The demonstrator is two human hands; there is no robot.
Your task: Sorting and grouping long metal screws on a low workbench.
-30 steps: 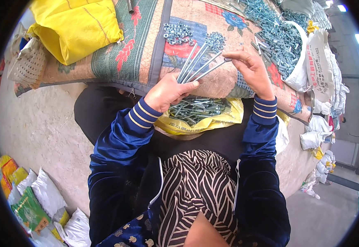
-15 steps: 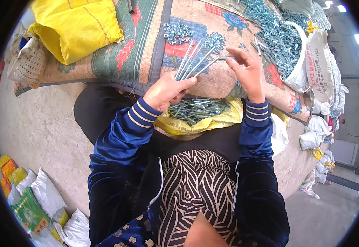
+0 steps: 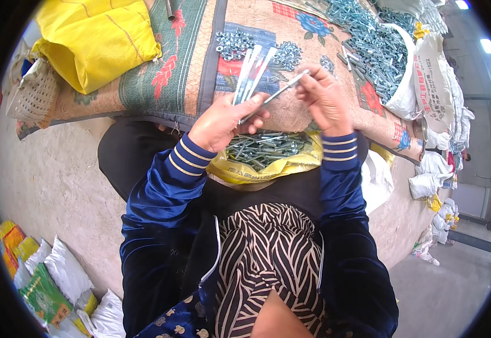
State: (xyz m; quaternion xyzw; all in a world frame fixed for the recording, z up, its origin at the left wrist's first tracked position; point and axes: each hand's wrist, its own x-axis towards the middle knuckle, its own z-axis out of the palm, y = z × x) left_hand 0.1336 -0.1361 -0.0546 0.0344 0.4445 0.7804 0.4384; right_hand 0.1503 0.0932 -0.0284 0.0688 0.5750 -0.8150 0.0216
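Note:
Several long thin metal bolts [image 3: 245, 79] fan upward out of my left hand [image 3: 220, 121], which is closed around their lower ends. One bolt [image 3: 281, 92] leans away from the bunch to the right. My right hand [image 3: 325, 104] pinches its upper end between thumb and fingers; whether a small part sits on that tip is too blurred to tell. Just beyond the hands, a cluster of nuts [image 3: 234, 45] and a pile of small washer-like rings [image 3: 287, 56] lie on the patterned quilt. Below my hands, a yellow bag [image 3: 273, 174] in my lap holds many loose bolts [image 3: 265, 151].
A large heap of bluish metal fasteners [image 3: 378, 56] spills from a white sack [image 3: 406, 84] at the far right. At the far left sit a yellow sack [image 3: 96, 45] and a woven basket [image 3: 34, 101]. Filled bags [image 3: 68, 270] stand on the floor at lower left.
The bolts in my left hand have swung more upright and look blurred. My right hand has shifted slightly left and down, staying at the tip of the leaning bolt.

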